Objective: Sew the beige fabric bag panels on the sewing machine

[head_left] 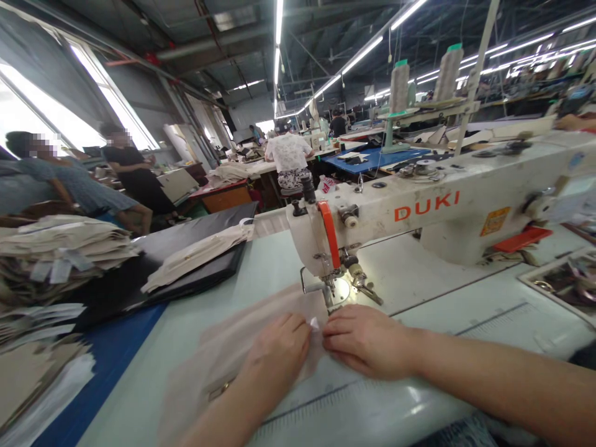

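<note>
"How is the grip?"

"The left hand (pixel 282 347) lays its fingers close together upon the beige cloth (pixel 237 332). The right hand (pixel 363 338) has its fingers gathered near the cloth's right edge. Whether either one pinches cannot be told, since the fingertips are partly hidden. Between them a small white piece (pixel 315 323) is visible."

"And where is the cloth?"

"On the worktop (pixel 265 254), from about eight o'clock up to the hands, close before the sewing machine (pixel 372 214). The needle area (pixel 332 289) is just beyond the fingers, near one o'clock."

"How is this holding done well?"

"Probably with light, equal pressure: the cloth flat, its edge straight, the fingertips well away from the needle area."

"Are there containers?"

"A tray (pixel 556 302), between two and three o'clock. It contains metal-looking pieces (pixel 584 288), too unclear for naming exactly."
</note>
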### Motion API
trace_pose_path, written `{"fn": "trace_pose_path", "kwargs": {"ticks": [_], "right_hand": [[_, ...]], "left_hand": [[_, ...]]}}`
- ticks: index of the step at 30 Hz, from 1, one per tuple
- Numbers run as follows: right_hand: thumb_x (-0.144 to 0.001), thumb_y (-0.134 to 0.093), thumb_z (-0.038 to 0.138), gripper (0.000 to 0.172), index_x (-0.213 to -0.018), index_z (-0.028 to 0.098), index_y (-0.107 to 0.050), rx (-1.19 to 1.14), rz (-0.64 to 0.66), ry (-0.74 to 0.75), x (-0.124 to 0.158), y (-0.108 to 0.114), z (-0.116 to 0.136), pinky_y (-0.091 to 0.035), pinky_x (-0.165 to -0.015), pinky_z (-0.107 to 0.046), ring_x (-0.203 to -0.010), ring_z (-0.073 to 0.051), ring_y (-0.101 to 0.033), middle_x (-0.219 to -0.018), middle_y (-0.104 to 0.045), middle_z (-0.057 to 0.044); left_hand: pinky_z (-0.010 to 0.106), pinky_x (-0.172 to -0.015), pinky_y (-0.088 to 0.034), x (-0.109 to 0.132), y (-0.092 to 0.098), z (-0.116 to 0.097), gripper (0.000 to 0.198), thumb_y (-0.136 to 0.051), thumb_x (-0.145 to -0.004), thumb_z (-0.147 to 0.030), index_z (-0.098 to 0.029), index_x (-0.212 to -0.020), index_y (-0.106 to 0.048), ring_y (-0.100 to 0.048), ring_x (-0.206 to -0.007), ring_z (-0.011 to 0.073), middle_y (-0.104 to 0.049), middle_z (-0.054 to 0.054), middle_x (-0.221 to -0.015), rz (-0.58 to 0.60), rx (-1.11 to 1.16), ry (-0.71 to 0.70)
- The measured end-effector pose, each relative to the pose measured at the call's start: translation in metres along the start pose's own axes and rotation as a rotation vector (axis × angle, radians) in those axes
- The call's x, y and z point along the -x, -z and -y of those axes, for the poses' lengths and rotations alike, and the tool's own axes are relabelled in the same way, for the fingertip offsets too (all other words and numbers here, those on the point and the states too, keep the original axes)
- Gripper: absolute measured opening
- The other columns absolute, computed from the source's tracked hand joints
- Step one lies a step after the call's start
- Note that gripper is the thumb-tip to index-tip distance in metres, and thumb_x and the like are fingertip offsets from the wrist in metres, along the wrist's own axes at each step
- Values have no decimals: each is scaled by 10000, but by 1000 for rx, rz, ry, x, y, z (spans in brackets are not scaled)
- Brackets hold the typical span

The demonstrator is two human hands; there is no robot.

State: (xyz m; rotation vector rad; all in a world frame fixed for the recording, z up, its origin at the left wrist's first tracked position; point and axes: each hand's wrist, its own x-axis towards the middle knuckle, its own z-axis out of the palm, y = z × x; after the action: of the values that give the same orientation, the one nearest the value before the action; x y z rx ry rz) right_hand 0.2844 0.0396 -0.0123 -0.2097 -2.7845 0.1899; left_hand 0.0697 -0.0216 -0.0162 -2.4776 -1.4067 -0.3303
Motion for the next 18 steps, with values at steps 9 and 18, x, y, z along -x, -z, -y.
{"fn": "trace_pose_path", "kwargs": {"ticks": [9, 18], "right_hand": [[-949, -518, 209, 222, -1000, 126, -717, -3, 2, 7, 1, -4, -2, -469, -911, -350, -972, -222, -613, -1015, -726, -78], [-944, -528, 221, 207, -995, 135, -709, 8, 5, -9, 2, -5, -3, -456, -915, -340, -966, -215, -601, -991, -715, -70]], "left_hand": [[334, -736, -536, -17, -10, 4, 239, -439, -911, -43, -182, -812, -606, -625, -781, 208, -658, 47, -821, -222, 42, -17], [334, -775, -551, -18, -11, 4, 243, -473, -909, -41, -190, -875, -662, -643, -870, 207, -689, 36, -923, 49, 125, 59]]}}
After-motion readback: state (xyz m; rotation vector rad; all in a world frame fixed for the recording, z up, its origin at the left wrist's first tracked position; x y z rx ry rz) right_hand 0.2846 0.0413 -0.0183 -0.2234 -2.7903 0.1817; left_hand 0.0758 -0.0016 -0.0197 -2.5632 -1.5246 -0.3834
